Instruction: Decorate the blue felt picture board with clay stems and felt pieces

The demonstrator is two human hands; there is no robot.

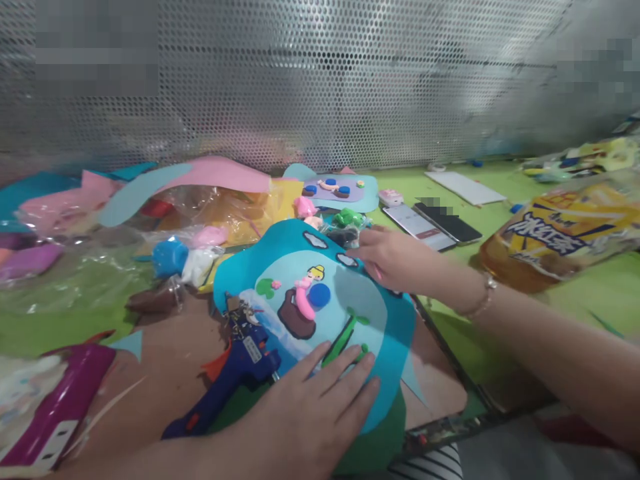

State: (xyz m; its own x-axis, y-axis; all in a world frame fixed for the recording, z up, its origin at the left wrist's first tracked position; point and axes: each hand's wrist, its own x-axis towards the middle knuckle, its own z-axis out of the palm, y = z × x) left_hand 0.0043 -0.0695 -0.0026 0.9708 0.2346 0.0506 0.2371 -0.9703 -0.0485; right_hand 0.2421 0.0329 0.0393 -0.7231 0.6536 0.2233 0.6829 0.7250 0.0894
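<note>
A blue foam craft sheet point(400, 340) lies in front of me with a paler blue panel on it. The panel carries a clay figure in pink with yellow hair point(304, 297), a brown clay shape point(293, 319), a blue clay disc point(319, 295) and a green clay stem point(343, 340). My left hand point(320, 407) rests flat on the sheet's lower part, fingers spread. At the upper right edge, my right hand point(387, 257) has its fingers drawn together beside a black-outlined white cloud point(347, 259); what they grip is hidden. Left of the sheet lies a blue glue gun point(240, 367).
Bagged clay lumps point(170, 257) and foam sheets point(215, 175) crowd the left and back. A second craft panel point(367, 193), phones point(419, 225) and a white board point(465, 187) lie behind. At right lies a large drink bottle point(555, 233). A perforated metal screen point(300, 87) stands behind.
</note>
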